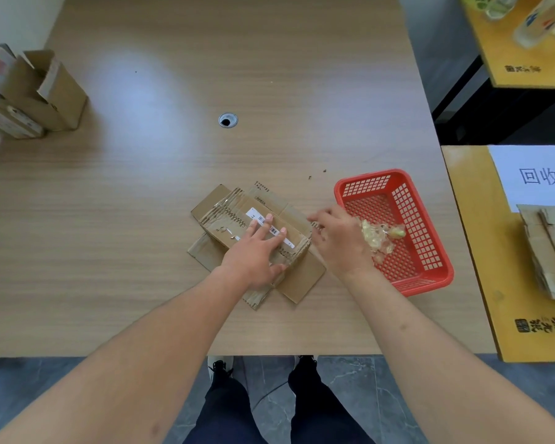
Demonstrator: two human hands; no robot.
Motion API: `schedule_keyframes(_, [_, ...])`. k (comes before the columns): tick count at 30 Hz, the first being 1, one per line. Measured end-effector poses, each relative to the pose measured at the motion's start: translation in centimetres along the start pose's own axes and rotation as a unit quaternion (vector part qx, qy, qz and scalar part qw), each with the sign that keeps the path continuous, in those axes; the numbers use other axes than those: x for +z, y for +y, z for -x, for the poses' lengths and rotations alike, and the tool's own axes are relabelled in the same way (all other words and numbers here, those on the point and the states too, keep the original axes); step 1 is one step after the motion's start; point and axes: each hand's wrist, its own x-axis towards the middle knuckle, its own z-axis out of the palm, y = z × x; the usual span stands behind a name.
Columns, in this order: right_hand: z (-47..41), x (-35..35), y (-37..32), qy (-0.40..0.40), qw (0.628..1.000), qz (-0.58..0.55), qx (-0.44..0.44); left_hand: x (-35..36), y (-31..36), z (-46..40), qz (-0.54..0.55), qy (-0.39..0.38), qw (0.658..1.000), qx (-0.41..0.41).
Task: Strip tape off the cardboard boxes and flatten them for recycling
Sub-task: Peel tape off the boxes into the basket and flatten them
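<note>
Head view looks down on my two bare forearms over the wooden surface (pixel 141 203). My left hand (pixel 253 251) lies flat on the box (pixel 237 219), fingers (pixel 268 222) straight and spread across its white label (pixel 271 229), gripping nothing. That box sits near the front edge of the surface, its flaps splayed out and its top torn (corrugation showing along the rips). My right hand (pixel 337 238) is just beside the box's right end, at the near-left corner of the red basket (pixel 430 203); it is blurred, so I cannot tell whether its fingers are clenched or loose. Inside the basket lies crumpled clear tape (pixel 382 235), touching the mesh floor close to that hand. More boxes (pixel 29 94) stand open at the far left edge. Flattened cardboard (pixel 548 251) rests on the yellow side table (pixel 481 251) to my right.
</note>
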Motion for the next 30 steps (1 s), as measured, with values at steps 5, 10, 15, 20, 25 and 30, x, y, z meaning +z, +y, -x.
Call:
schedule_keyframes(5, [1.9, 4.2, -1.0, -0.106, 0.987, -0.055, 0.107, 0.2, -0.9, 0.2, -0.051, 0.018, 0.998, 0.015])
schedule_keyframes(10, [3.5, 5.7, -2.4, -0.062, 0.994, -0.010, 0.094, 1.1, -1.9, 0.7, -0.041, 0.052, 0.995, -0.076])
schedule_keyframes(15, [3.9, 5.6, -4.1, -0.077, 0.989, 0.023, 0.124, 1.0, -2.6, 1.1, 0.002, 0.040, 0.994, -0.104])
schedule_keyframes(20, [3.3, 5.2, -5.5, -0.123, 0.978, 0.082, 0.145, -0.3, -3.2, 1.2, -0.048, 0.016, 0.996, -0.079])
schedule_keyframes(25, [3.3, 5.7, -6.8, -0.121, 0.969, 0.127, 0.174, -0.1, -4.3, 2.7, -0.085, 0.041, 0.993, -0.065])
schedule_keyframes(30, [4.2, 7.3, -8.9, -0.104, 0.968, 0.163, 0.161, -0.1, -7.5, 3.8, -0.083, 0.058, 0.995, -0.008])
